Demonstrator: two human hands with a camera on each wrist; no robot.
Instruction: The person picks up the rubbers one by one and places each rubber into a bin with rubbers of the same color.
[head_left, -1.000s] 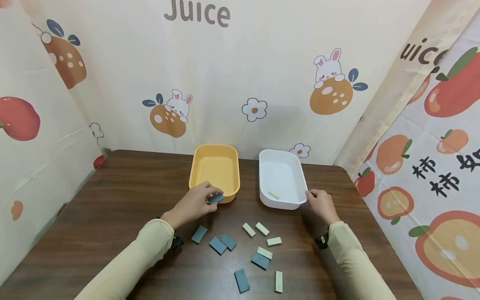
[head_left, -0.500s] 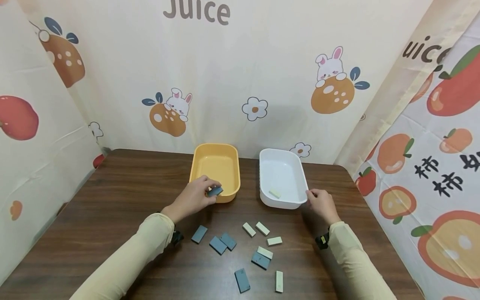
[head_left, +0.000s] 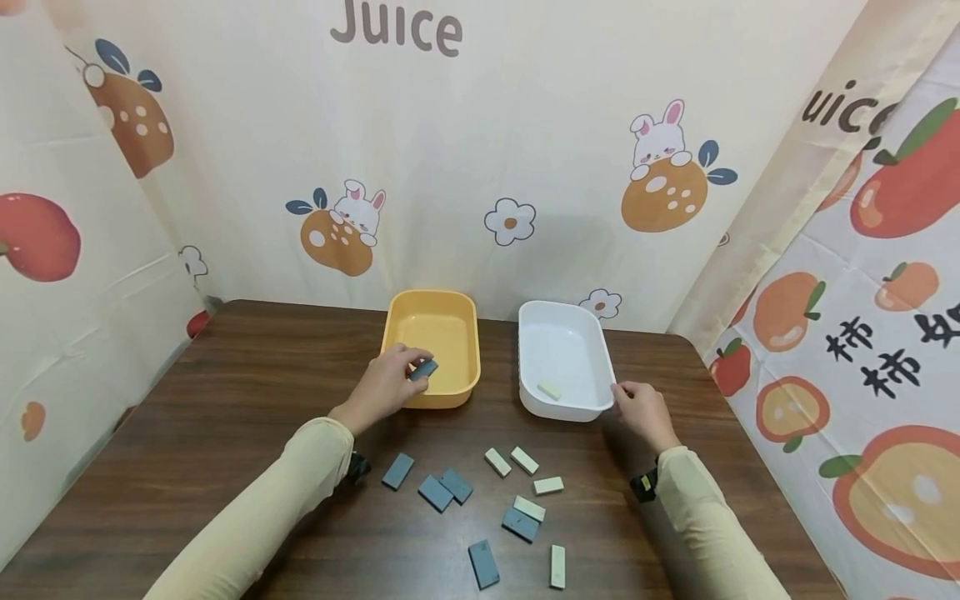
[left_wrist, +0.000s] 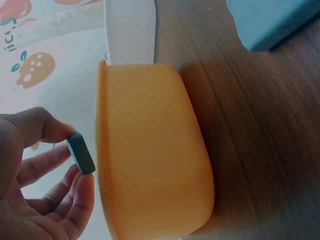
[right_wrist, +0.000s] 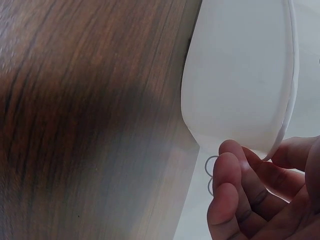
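Your left hand (head_left: 382, 385) pinches a blue-grey block (head_left: 424, 369) by its ends. The block lies over the near-left part of the yellow bin (head_left: 441, 402), just apart from the rim; its long axis slants away and rightward. Your left hand is the nearer. Farther right, your right hand (head_left: 645, 412) grips the white bin's (head_left: 557, 410) near-right rim between thumb and fingers.

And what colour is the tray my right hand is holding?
That tray is white; it shows best in the head view.
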